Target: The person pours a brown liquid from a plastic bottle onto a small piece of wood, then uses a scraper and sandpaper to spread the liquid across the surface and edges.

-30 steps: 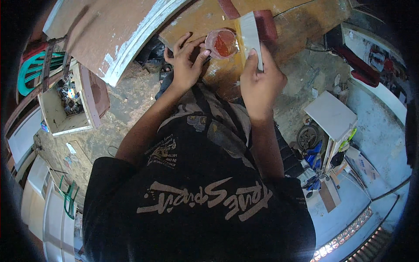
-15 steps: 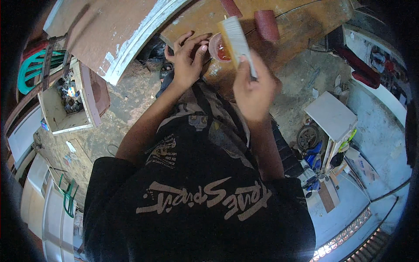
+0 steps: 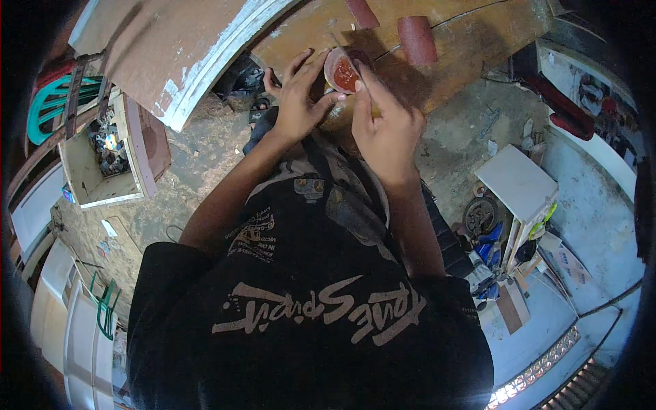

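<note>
On the brown wooden tabletop stands a small, pale pinkish cup (image 3: 329,66) with orange-red paste (image 3: 346,76) in it. My left hand (image 3: 298,99) braces the cup's near left side, thumb and index finger against it and the other fingers spread away. A thin flat scraper (image 3: 342,49), seen nearly edge-on, leans across the cup's rim. My right hand (image 3: 387,130) grips the scraper between thumb and fingers, beside the cup's right side. Whether its edge touches the paste, I cannot tell.
Two pieces of red sandpaper (image 3: 417,39) lie beyond the cup on the wooden table (image 3: 471,44). A large white-edged panel (image 3: 174,55) rises at the upper left. A wooden box of scraps (image 3: 85,167) sits left; a small white-topped stand (image 3: 516,179) is at right.
My right hand has lowered and moved left, turning the scraper from broad face to edge-on over the cup. My left hand has shifted right, closing in on the cup.
</note>
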`<action>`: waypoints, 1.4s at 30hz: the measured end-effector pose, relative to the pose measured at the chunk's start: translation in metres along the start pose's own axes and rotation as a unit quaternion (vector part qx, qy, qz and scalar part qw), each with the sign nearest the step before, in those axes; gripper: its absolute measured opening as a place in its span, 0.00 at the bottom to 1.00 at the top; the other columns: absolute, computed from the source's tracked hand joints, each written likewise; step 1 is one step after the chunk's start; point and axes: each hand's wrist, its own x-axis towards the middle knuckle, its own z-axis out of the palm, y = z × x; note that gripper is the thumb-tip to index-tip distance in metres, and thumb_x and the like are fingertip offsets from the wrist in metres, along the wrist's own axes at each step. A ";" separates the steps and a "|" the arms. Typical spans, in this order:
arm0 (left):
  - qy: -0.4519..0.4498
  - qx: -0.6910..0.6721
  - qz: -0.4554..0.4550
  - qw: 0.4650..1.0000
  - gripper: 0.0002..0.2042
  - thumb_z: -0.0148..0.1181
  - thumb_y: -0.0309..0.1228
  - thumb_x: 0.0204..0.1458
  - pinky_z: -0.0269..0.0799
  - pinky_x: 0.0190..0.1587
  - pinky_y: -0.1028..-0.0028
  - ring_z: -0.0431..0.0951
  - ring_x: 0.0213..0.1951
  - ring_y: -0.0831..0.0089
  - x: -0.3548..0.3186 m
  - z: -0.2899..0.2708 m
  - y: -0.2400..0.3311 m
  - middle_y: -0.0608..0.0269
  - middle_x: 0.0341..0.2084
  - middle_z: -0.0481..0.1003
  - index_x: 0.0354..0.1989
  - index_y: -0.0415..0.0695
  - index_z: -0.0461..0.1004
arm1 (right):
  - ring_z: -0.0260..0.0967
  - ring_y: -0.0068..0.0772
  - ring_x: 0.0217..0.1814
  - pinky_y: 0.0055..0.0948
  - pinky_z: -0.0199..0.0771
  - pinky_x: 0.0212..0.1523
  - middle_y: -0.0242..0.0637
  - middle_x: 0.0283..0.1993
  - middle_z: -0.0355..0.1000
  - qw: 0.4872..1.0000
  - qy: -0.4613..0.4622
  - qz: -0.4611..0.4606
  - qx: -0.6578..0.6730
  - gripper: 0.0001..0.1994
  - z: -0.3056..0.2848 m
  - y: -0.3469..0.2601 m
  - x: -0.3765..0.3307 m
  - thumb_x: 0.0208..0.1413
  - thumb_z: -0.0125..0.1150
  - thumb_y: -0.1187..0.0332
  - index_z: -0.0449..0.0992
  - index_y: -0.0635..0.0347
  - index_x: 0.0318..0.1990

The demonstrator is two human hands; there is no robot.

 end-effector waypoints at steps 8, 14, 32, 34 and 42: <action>-0.014 -0.070 -0.053 0.996 0.36 0.74 0.43 0.45 0.21 0.68 0.48 0.58 0.71 0.66 0.000 -0.002 0.001 0.56 0.62 0.69 0.64 0.50 0.68 | 0.76 0.20 0.41 0.28 0.77 0.43 0.42 0.38 0.82 0.996 0.075 0.043 -0.018 0.11 -0.003 0.016 0.006 0.63 0.57 0.74 0.80 0.65 0.50; 0.015 -0.068 -0.041 0.997 0.30 0.69 0.44 0.51 0.25 0.67 0.43 0.60 0.69 0.66 0.000 0.001 0.000 0.64 0.53 0.77 0.63 0.53 0.69 | 0.79 0.52 0.41 0.43 0.77 0.40 0.48 0.38 0.79 0.999 0.009 0.036 -0.031 0.11 0.013 0.001 0.021 0.57 0.59 0.70 0.80 0.57 0.46; -0.009 -0.083 -0.079 0.993 0.25 0.66 0.38 0.55 0.21 0.68 0.49 0.60 0.69 0.70 0.002 -0.003 0.005 0.63 0.61 0.71 0.62 0.54 0.71 | 0.82 0.41 0.41 0.34 0.79 0.42 0.52 0.40 0.79 1.000 0.012 0.016 0.005 0.13 0.015 0.006 0.035 0.60 0.59 0.71 0.80 0.60 0.50; 0.019 -0.087 -0.067 0.994 0.24 0.65 0.36 0.55 0.23 0.68 0.47 0.61 0.68 0.68 0.004 -0.003 0.008 0.67 0.53 0.75 0.62 0.54 0.71 | 0.81 0.46 0.41 0.35 0.79 0.42 0.52 0.40 0.79 1.000 -0.009 0.005 -0.013 0.13 0.019 -0.002 0.033 0.59 0.59 0.71 0.81 0.59 0.50; 0.033 -0.119 -0.076 0.990 0.21 0.62 0.34 0.58 0.23 0.69 0.51 0.59 0.69 0.69 0.004 -0.003 0.007 0.63 0.58 0.71 0.61 0.53 0.72 | 0.80 0.43 0.40 0.37 0.78 0.42 0.46 0.39 0.80 0.999 -0.003 -0.008 0.044 0.12 -0.001 0.001 0.008 0.59 0.59 0.73 0.80 0.61 0.49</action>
